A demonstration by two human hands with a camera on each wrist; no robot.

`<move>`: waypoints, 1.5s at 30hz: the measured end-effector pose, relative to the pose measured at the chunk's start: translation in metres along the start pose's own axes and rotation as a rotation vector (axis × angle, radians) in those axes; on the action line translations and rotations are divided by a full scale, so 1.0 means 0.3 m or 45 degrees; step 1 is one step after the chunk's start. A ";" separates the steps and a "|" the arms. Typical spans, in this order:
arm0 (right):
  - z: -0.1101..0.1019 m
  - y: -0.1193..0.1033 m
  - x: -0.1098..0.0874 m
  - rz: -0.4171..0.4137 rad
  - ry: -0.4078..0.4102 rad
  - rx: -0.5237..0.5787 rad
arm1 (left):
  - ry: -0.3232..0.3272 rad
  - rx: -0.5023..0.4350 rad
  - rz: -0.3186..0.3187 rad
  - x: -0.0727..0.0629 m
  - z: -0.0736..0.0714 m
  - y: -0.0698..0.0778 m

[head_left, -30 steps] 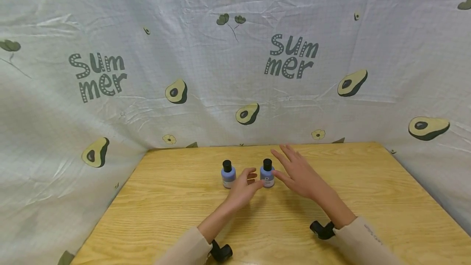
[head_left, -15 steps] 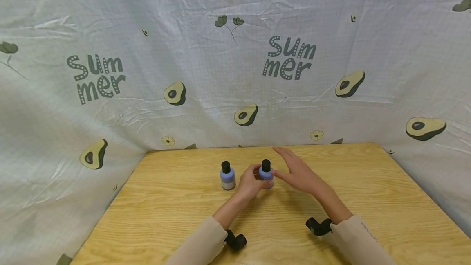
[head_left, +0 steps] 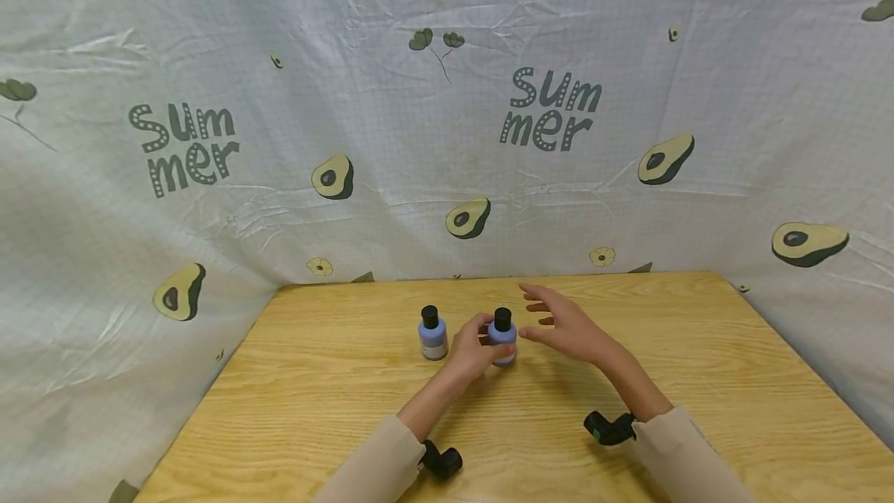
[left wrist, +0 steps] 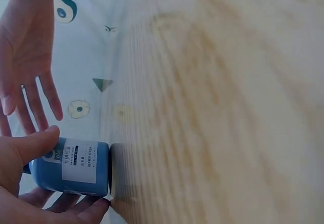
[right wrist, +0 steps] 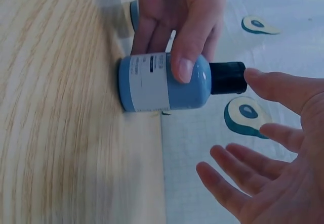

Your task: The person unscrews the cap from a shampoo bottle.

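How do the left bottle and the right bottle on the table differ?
The left bottle stands free, while the left hand holds the right bottle. In the head view, the left bottle's front shows whole, but the hand partly covers the right bottle's. The left bottle is outside the two hands; the right bottle is between them. Both are bluish, upright and black-capped.

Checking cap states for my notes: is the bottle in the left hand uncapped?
No, the right wrist view shows a black cap on the bottle the left hand holds.
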State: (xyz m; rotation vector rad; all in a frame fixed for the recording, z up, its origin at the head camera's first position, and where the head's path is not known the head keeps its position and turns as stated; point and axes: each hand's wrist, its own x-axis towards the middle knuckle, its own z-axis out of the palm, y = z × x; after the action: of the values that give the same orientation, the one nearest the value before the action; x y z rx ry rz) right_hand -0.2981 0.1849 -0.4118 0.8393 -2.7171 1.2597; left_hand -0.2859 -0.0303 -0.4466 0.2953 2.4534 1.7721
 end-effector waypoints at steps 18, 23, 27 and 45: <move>0.026 0.020 -0.027 0.003 -0.204 0.359 | -0.050 0.093 0.057 -0.117 -0.072 -0.008; 0.050 0.003 -0.030 -0.011 -0.245 0.383 | -0.098 0.139 0.087 -0.131 -0.089 -0.011; 0.068 -0.015 -0.034 -0.011 -0.289 0.438 | -0.155 0.153 0.116 -0.134 -0.099 -0.015; 0.109 -0.041 -0.041 -0.023 -0.269 0.520 | -0.237 0.245 0.150 -0.146 -0.136 -0.019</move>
State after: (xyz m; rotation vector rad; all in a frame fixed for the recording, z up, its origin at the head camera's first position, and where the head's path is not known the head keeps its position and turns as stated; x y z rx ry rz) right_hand -0.2755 0.1606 -0.4281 1.0824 -2.6296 1.8586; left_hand -0.2516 -0.0793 -0.4404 0.6043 2.5186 1.4721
